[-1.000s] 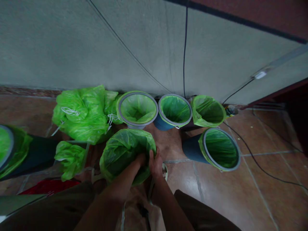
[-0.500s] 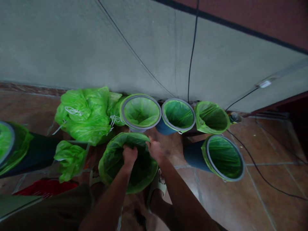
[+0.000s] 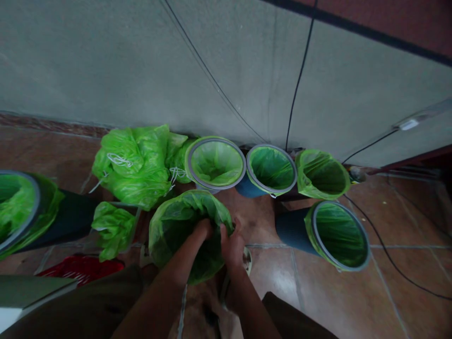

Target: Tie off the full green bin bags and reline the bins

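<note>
A bin lined with a translucent green trash bag [image 3: 165, 221] stands in front of me, the bag folded outward over its rim. My right hand [image 3: 233, 245] is closed on the bag at the right side of the rim, thumb on the inner side and fingers outside. Inside the mouth of the bag is my left hand [image 3: 203, 230], close to the right inner wall. Its fingers point down into the dark interior and are mostly hidden.
Along the wall stand lined bins [image 3: 216, 162], [image 3: 271, 169] and a green-bagged bin [image 3: 322, 174]. Another bin [image 3: 341, 235] leans at right, one [image 3: 21, 212] at far left. Tied green bags [image 3: 134, 165], a crumpled bag [image 3: 113, 228] and a red dustpan-like object [image 3: 81, 268] lie left. A cable [image 3: 391, 268] crosses the floor.
My left hand has moved right inside the bin, toward the right wall. My right hand has shifted lower along the rim. The view has swung slightly left.
</note>
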